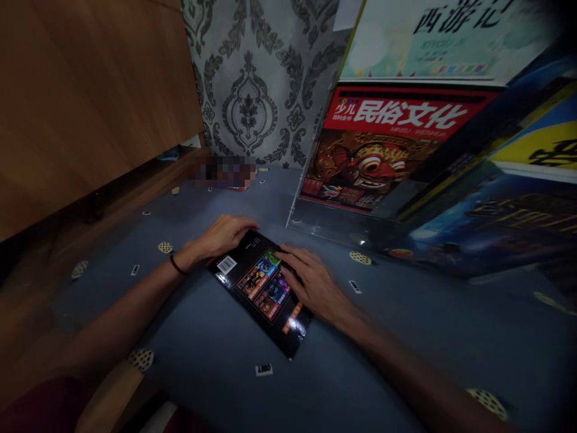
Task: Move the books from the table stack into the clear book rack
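A thin black book [264, 288] lies back cover up on the blue-grey patterned surface, with a barcode near its far left corner and a block of small coloured pictures. At its far left edge is my left hand [228, 233], closed on the corner, its fingertips partly hidden; a dark band circles the wrist. My right hand [313, 282] rests on the book's right side, fingers stretched out flat over the cover and part of the pictures. Light glares off the near end of the glossy cover.
Upright books stand at the right, among them a red mask-covered book [369, 150] behind a clear panel [324, 222]. A blurred-out item [225, 172] lies at the back by the patterned wall [250, 90]. Wooden furniture [99, 102] bounds the left.
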The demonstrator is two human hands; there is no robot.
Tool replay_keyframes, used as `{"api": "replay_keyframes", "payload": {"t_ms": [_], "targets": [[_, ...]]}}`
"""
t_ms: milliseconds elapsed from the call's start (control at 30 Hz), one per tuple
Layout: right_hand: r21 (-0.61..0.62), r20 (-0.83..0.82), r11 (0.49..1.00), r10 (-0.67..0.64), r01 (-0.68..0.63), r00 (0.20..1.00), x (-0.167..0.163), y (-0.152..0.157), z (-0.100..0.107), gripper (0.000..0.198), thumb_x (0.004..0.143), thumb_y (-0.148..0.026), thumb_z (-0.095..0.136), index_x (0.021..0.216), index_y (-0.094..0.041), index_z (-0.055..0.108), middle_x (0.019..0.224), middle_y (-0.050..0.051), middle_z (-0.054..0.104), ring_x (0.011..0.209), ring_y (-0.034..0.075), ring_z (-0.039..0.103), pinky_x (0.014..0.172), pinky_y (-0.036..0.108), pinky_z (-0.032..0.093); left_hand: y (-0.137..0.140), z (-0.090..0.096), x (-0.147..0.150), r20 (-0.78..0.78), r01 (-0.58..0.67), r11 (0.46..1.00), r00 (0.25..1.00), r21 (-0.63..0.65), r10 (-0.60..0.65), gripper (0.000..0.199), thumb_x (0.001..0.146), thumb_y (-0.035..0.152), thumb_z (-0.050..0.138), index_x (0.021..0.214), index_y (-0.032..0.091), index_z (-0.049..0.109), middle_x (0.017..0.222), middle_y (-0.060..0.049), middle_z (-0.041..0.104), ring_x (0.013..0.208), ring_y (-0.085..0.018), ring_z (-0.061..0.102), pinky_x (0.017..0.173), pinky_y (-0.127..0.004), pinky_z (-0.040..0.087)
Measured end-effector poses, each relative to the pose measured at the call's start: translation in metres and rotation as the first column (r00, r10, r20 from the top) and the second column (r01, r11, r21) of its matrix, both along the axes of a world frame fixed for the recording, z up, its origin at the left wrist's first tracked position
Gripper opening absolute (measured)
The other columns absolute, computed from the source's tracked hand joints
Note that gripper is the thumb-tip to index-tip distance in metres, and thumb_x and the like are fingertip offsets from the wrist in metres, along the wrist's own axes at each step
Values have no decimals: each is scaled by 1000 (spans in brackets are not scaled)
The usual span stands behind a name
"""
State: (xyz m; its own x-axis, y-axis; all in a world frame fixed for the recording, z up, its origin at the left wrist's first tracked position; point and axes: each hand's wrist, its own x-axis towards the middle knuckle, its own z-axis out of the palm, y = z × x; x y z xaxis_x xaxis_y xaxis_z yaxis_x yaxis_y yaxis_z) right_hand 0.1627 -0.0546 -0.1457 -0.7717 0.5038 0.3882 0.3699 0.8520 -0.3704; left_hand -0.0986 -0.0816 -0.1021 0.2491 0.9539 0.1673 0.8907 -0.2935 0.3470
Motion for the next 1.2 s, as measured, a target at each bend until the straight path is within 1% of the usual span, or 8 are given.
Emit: {"api": "replay_keyframes", "payload": {"t_ms": [133, 267, 433, 633, 733, 933, 1033, 1200], "targets": [[29, -6, 999, 17, -17, 1000, 1, -3, 1, 36, 100, -24, 43, 128, -20, 66, 138, 14, 64, 129, 30, 58, 105, 57, 49, 1, -1, -3, 53, 5, 1000, 999, -8, -4, 34, 99, 19, 42, 120, 19, 69, 117, -5, 75, 109, -19, 69, 98, -32, 51], [84, 8, 994, 76, -77, 997, 2, -7, 2, 37, 100, -23, 43, 129, -19, 65, 135, 14, 67, 130, 29, 59, 107, 56, 48, 2, -6, -4, 39, 15, 1000, 999, 8, -16, 34, 98, 17, 43, 119, 18, 69, 116, -6, 75, 107, -19, 69, 96, -31, 50], [57, 81, 984, 163, -168, 983, -2, -13, 6, 39, 100, -25, 46, 136, -22, 61, 141, 11, 63, 134, 28, 56, 115, 59, 40, 3, -9, -5, 85, 6, 1000, 996, -3, -6, 32, 96, 15, 45, 115, 19, 70, 112, -5, 76, 103, -18, 69, 94, -30, 50], [-12, 161, 921, 385, -388, 909, -39, -37, 24, 40, 102, -32, 48, 139, -21, 58, 145, 11, 59, 142, 25, 48, 120, 55, 35, 5, -9, -11, 269, 25, 999, 963, -47, -12, 33, 96, 14, 43, 113, 17, 71, 110, -5, 76, 101, -16, 69, 94, -28, 51], [-27, 205, 893, 446, -450, 871, -61, -44, 29, 41, 104, -35, 46, 140, -19, 57, 149, 11, 56, 145, 24, 43, 122, 54, 31, 7, -10, -13, 323, 30, 998, 946, -62, -9, 32, 96, 14, 43, 112, 16, 70, 110, -5, 76, 101, -16, 69, 94, -28, 51], [-49, 201, 870, 490, -490, 849, -90, -42, 26, 40, 102, -37, 51, 136, -17, 58, 149, 12, 56, 143, 25, 45, 122, 53, 29, 10, -14, -15, 359, 32, 998, 933, -62, -8, 29, 96, 16, 45, 112, 16, 70, 110, -6, 76, 103, -16, 68, 93, -29, 51], [-75, 138, 877, 480, -474, 866, -95, -40, 26, 38, 102, -38, 52, 134, -20, 60, 143, 9, 61, 136, 24, 50, 119, 51, 33, 9, -15, -16, 388, 40, 997, 921, -67, -11, 29, 96, 16, 45, 111, 15, 70, 110, -7, 76, 103, -17, 68, 94, -30, 51], [-113, 96, 872, 487, -476, 868, -96, -36, 28, 40, 102, -38, 51, 137, -18, 58, 137, 9, 65, 130, 23, 54, 115, 46, 38, 10, -16, -17, 442, 39, 995, 897, -95, 7, 29, 95, 15, 45, 111, 14, 69, 110, -8, 75, 104, -17, 68, 96, -31, 51]]}}
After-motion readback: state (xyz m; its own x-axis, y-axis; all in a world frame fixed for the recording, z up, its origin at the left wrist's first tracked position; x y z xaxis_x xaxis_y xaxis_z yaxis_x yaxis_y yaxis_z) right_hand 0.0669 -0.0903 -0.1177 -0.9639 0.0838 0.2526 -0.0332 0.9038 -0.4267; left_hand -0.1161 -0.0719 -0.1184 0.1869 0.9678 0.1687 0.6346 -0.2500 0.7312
